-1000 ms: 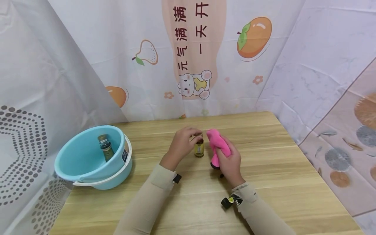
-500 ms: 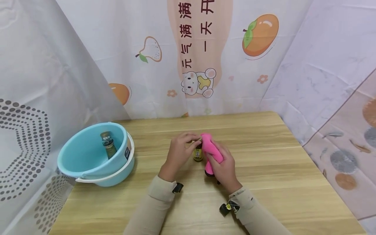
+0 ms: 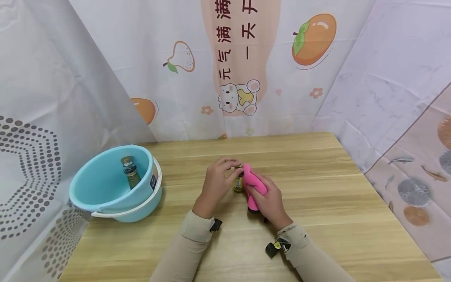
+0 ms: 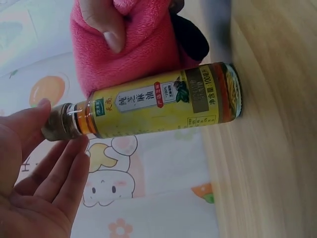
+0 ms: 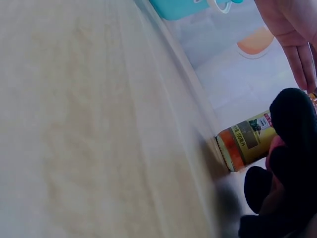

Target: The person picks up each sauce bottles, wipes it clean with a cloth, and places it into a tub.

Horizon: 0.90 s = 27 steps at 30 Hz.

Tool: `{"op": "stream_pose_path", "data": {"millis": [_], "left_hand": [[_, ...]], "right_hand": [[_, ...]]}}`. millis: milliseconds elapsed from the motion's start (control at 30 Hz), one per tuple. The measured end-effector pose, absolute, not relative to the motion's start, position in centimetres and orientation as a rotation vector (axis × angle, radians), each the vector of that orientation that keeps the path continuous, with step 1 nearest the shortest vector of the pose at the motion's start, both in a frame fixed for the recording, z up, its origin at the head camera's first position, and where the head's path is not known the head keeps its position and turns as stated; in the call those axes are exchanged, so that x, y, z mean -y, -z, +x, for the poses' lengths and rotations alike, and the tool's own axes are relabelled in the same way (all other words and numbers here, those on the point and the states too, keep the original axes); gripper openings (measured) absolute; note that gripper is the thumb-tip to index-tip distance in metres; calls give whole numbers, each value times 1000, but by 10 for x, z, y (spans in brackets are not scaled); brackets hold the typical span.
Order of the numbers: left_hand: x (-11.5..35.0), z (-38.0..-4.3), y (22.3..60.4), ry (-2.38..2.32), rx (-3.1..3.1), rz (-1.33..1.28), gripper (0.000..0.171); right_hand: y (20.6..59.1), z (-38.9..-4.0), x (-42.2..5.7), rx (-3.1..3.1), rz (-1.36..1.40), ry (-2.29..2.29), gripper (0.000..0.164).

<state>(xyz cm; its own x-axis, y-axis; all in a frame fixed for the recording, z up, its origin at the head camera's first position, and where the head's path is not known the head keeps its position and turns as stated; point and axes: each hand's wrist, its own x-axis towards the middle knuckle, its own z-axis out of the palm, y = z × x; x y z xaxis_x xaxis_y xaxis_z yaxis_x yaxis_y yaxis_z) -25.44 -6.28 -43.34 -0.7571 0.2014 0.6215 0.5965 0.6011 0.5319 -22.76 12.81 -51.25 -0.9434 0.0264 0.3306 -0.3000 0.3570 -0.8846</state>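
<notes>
A small sesame oil bottle (image 4: 153, 106) with a yellow label stands roughly upright at the middle of the table. My left hand (image 3: 216, 184) pinches its cap (image 4: 60, 123) between thumb and fingers. In my right hand (image 3: 270, 201) is a bunched pink fuzzy cloth (image 3: 254, 188) with a black part at its lower end. The cloth touches the bottle's side in the left wrist view. Dark shapes cover part of the bottle in the right wrist view. Whether the bottle's base touches the table, I cannot tell.
To the left on the wooden table (image 3: 310, 235) stands a light blue bucket (image 3: 141, 213) with a white handle. Another bottle (image 3: 132, 174) leans inside it. A printed curtain (image 3: 162, 117) hangs behind the table, and more curtains hang at both sides.
My right hand has brought the pink cloth leftward from a small gap away to against the bottle. The left hand stays at the cap. The head view has shifted slightly.
</notes>
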Motion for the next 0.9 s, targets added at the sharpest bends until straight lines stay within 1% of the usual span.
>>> {"op": "stream_pose_path", "data": {"millis": [333, 900], "left_hand": [[59, -252, 434, 1008, 2316, -550, 18], [60, -253, 432, 920, 2298, -603, 11]], "right_hand": [[514, -228, -132, 2520, 132, -1619, 45], [514, -230, -134, 2541, 76, -1672, 47]]}}
